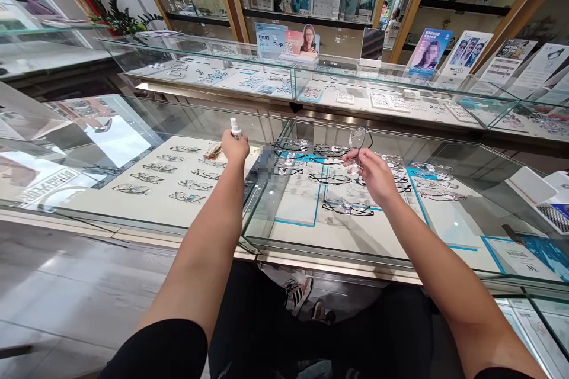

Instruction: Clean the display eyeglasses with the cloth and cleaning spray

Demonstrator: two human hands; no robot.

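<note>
My left hand (pixel 236 146) is closed around a small white spray bottle (pixel 235 125), its nozzle sticking up above the fingers. Just left of that hand, a crumpled brownish cloth (pixel 214 153) lies at the far side of the glass counter. In my right hand (pixel 372 169) a pair of dark-framed eyeglasses (pixel 357 138) is pinched between thumb and fingers, turned on end above the counter. One round lens shows clearly; the fingers partly cover the other. The two hands are well apart, with the bottle at left and the eyeglasses at right.
Under the glass top of the counter (pixel 302 249) lie rows of eyeglass frames (pixel 347 207). A second glass showcase (pixel 329 109) runs behind it, topped with advertising cards (pixel 430 52). An open white box (pixel 531 189) stands at the right. Shelves line the back wall.
</note>
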